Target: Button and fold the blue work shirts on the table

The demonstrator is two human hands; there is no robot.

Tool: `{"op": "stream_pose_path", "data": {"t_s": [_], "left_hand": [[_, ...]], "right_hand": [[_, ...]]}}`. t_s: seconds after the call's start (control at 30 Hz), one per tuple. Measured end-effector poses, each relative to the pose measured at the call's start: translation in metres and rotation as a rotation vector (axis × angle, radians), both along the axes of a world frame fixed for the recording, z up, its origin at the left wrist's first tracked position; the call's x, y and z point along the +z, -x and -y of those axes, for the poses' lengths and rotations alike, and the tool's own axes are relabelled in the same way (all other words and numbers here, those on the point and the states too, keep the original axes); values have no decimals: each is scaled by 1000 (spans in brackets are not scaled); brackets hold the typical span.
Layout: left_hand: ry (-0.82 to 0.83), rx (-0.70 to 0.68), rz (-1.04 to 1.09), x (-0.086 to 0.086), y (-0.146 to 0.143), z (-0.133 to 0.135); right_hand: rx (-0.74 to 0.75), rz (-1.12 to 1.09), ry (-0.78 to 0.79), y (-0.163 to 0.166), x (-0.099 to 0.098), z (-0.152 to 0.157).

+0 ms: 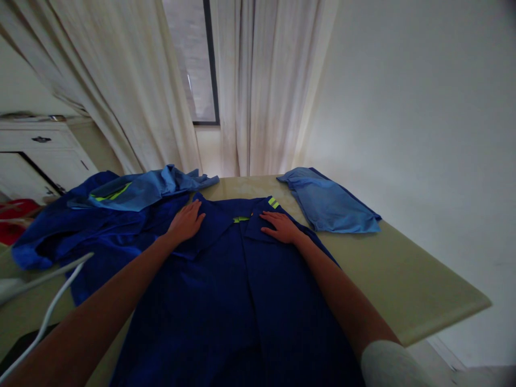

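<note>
A dark blue work jacket (pixel 217 295) lies spread on the table, its lower part running toward me out of the frame. Yellow-green and silver reflective tape shows near its upper right corner, and a yellow-green patch is visible at the upper middle. My left hand (pixel 186 221) rests flat on the upper left of the jacket, fingers stretched out. On the upper right, my right hand (pixel 281 227) also lies flat with its fingers apart. Neither hand grips the cloth. A seam or opening runs down the middle between them.
A folded light blue garment (pixel 334 203) lies at the back right of the table (pixel 371 263). To the left is a rumpled dark blue garment (pixel 116 234) with a light blue one (pixel 149 189) over it. A white cable (pixel 50 312) crosses the left front. Curtains (pixel 274 80) hang behind.
</note>
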State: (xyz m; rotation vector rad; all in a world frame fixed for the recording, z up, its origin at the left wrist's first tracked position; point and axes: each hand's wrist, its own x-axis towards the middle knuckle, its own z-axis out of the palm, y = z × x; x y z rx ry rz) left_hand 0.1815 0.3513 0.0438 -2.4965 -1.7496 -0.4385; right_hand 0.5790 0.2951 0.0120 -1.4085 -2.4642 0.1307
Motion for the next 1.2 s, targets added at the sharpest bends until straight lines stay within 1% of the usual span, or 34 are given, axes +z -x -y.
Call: {"op": "stream_pose_path", "data": {"t_s": [0.07, 0.13, 0.23, 0.3, 0.37, 0.43, 0.5, 0.57, 0.6, 0.67, 0.7, 0.77, 0.83, 0.87, 0.93, 1.03, 1.1, 1.17, 1.2], "left_hand": [[11, 39, -25, -7, -10, -18], [62, 50, -64, -18, -8, -29], [150, 80, -109, -35, 11, -35], [185, 107, -120, -41, 25, -38], [215, 140, -123, -41, 32, -42], [220, 183, -106, -38, 30, -47], [154, 208, -63, -34, 24, -51], [90, 157, -35, -33, 15, -53], [91, 110, -39, -33, 12, -53], [154, 31, -78, -34, 6, -52], [183, 13, -99, -34, 3, -50], [181, 36, -115, -34, -2, -43], [135, 74, -104, -34, -7, -28], [125, 69, -101, -35, -9, -17], [147, 6, -111, -39, -12, 11], [218, -133, -133, -45, -8, 65], [259, -190, -125, -45, -1, 104], [332, -264, -96, -36, 6, 146], [384, -316, -71, -27, 7, 167]], "right_hand": [[5, -7, 5, -1, 0, 1], [11, -15, 12, -2, 0, 1], [10, -26, 19, -3, 1, 1], [9, -29, 25, -2, 1, 0], [3, -27, 28, -1, 2, -1], [-7, -25, 26, 0, 2, -1], [-14, -24, 21, 1, 2, -1], [-15, -23, 22, 1, 2, 0], [-14, -21, 25, 1, 3, 0], [-10, -17, 31, 1, 3, 0], [-9, -17, 32, 1, 4, 1], [-8, -20, 35, 1, 4, 1], [-10, -26, 38, 0, 4, 1], [-10, -30, 39, 0, 4, 1], [-7, -34, 37, 0, 3, 0], [-1, -30, 30, 0, 2, -1], [-9, -24, 22, 1, 2, -1], [-27, -19, 5, 1, 2, 0], [-35, -18, -9, 2, 3, 0]]}}
